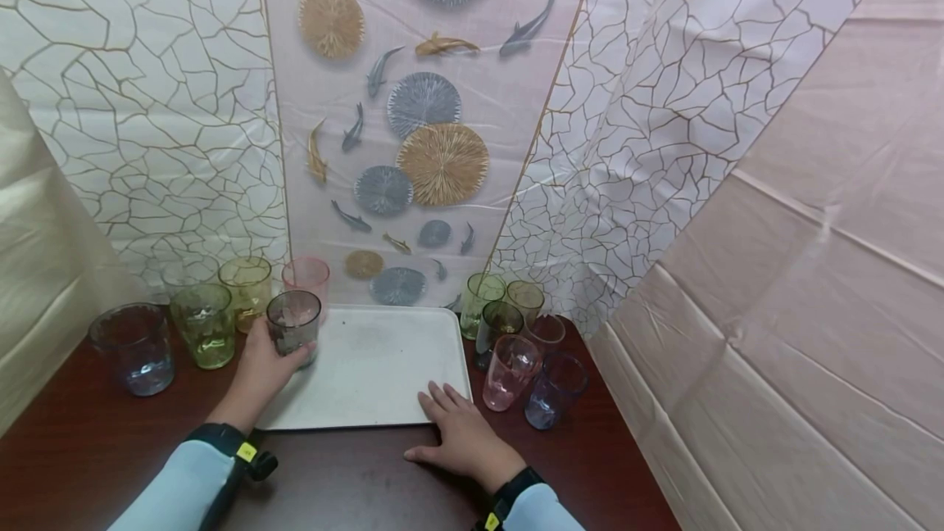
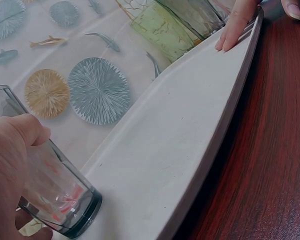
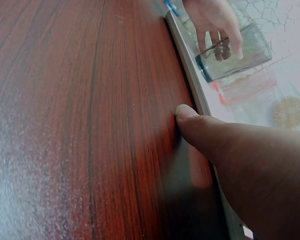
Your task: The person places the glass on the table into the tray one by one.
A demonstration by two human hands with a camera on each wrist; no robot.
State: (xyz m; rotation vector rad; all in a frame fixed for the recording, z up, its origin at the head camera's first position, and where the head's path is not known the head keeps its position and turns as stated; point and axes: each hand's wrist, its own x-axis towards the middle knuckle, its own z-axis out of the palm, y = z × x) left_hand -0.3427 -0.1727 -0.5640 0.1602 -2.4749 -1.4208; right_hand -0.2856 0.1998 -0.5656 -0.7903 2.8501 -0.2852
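My left hand [image 1: 267, 363] grips a smoky grey drinking glass [image 1: 293, 319], thumb on the near side, over the left part of a white tray [image 1: 383, 367]. In the left wrist view the grey glass [image 2: 65, 200] leans, its thick dark base close over the tray surface. My right hand [image 1: 465, 437] lies with fingers spread at the tray's front right corner, fingertips on the rim and holding nothing. Its thumb [image 3: 195, 122] extends beside the tray's front edge in the right wrist view. Behind the grey glass stands a pink glass [image 1: 306, 273], partly hidden.
Left of the tray stand a blue glass [image 1: 136, 351], a green glass [image 1: 206, 326], a yellow glass [image 1: 247, 289] and a clear one behind. Several more, including a pink glass [image 1: 509, 371] and a blue-purple glass [image 1: 553, 392], crowd the right side. A patterned cloth [image 1: 442, 252] hangs behind.
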